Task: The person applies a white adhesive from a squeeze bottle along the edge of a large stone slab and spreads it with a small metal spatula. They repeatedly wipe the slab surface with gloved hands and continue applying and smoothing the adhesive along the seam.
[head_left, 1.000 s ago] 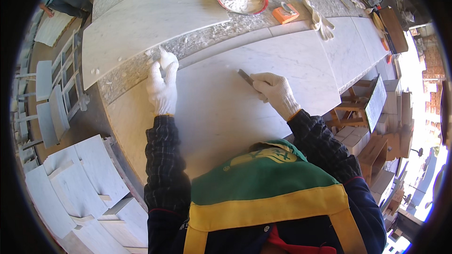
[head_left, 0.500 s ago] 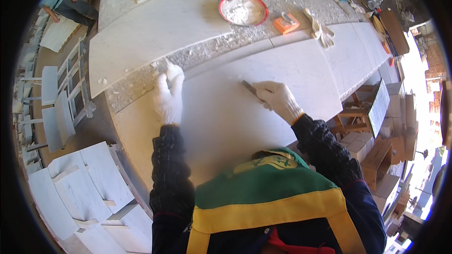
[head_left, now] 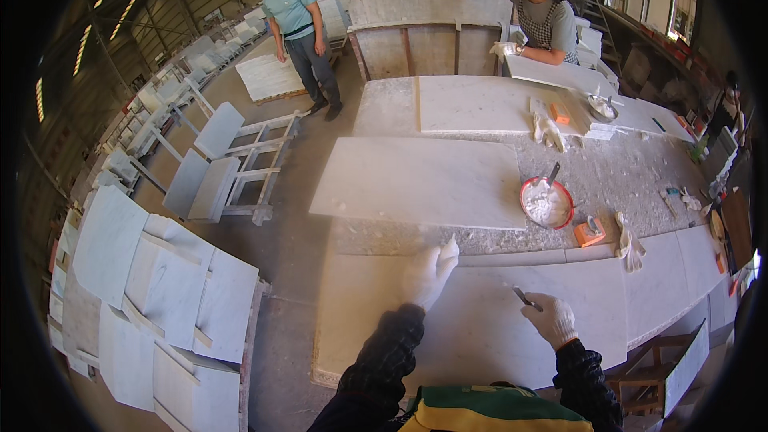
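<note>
Right hand gripping dark tool, perhaps scraper, above pale slab; left hand near slab's far edge.

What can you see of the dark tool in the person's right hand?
The dark tool is slim and looks metallic, though too small to show fine detail. The right hand, in a white knitted glove, grips its near end, hiding that part. It slants forward and leftward over a pale stone slab; whether its tip touches, I can't tell.
</note>
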Motion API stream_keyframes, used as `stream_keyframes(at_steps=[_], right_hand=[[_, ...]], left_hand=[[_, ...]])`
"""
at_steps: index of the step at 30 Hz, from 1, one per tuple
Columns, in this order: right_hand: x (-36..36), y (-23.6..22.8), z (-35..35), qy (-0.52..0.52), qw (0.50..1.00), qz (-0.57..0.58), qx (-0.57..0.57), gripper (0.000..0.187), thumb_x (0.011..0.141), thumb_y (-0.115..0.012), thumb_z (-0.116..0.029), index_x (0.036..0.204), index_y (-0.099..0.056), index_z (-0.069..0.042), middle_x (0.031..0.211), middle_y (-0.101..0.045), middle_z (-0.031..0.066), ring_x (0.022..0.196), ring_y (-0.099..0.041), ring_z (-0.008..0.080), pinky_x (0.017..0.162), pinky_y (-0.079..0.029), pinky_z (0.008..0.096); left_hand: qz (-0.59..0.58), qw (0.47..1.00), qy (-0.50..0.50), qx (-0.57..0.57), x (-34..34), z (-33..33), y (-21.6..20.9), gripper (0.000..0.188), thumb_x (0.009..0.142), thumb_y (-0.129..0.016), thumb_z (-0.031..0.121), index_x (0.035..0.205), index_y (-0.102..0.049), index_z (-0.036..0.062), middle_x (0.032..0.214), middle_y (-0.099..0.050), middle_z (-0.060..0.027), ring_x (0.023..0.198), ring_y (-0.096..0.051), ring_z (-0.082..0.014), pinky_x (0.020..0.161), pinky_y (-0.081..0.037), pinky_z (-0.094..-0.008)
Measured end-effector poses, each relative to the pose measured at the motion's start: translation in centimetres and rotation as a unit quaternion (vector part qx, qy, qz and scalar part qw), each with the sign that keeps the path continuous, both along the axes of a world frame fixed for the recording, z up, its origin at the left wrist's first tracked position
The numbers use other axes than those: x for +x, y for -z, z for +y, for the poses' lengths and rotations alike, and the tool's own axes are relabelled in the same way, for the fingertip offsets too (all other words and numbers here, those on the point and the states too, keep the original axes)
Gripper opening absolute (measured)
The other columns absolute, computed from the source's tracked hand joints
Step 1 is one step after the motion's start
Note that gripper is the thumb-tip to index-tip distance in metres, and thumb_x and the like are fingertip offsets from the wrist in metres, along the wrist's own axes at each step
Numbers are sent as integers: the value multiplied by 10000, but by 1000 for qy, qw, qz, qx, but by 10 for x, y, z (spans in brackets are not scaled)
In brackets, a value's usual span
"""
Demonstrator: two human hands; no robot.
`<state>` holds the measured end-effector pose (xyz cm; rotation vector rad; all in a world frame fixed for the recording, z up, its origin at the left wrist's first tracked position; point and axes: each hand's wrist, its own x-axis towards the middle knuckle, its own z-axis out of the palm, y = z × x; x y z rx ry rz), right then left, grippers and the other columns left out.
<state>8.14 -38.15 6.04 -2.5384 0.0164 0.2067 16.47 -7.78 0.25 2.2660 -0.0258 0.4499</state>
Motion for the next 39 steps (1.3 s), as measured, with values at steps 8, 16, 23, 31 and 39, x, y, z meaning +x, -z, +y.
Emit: stream_keyframes(at_steps=[8,16,23,31,39], right_hand=[[-20,13,4,-17,993,-82,-81,334,931,-709,-355,1214,-754,-183,949,-740,125,890,-714,370,767,-566,495],[-43,14,7,-28,991,-89,-101,317,961,-694,-296,1245,-734,-159,961,-728,143,893,-710,377,777,-567,479],[-9,17,15,-13,990,-88,-111,316,987,-662,-326,1257,-730,-176,974,-730,138,903,-712,376,773,-567,481],[-12,20,10,-21,988,-97,-118,318,993,-657,-328,1266,-730,-182,976,-735,135,898,-717,369,770,-569,480],[-10,16,12,-17,990,-61,-123,294,989,-656,-314,1243,-728,-186,964,-731,134,887,-713,369,761,-563,493]], left_hand=[[23,1000,-15,-15,6,2,18,459,962,-769,464,1228,-665,105,1061,-739,-184,974,-710,-369,823,-556,-468],[53,998,-26,5,10,8,20,591,963,-760,494,1332,-640,48,1210,-725,-209,1088,-701,-346,935,-546,-445],[96,994,-32,-43,9,7,12,610,958,-754,505,1349,-645,50,1227,-711,-233,1100,-694,-386,952,-548,-466],[69,996,-19,-47,10,7,12,533,959,-773,442,1307,-652,57,1179,-719,-229,1089,-687,-390,941,-537,-467],[97,995,-18,-34,10,8,10,634,960,-750,524,1392,-614,80,1232,-730,-208,1114,-708,-356,960,-536,-457]])
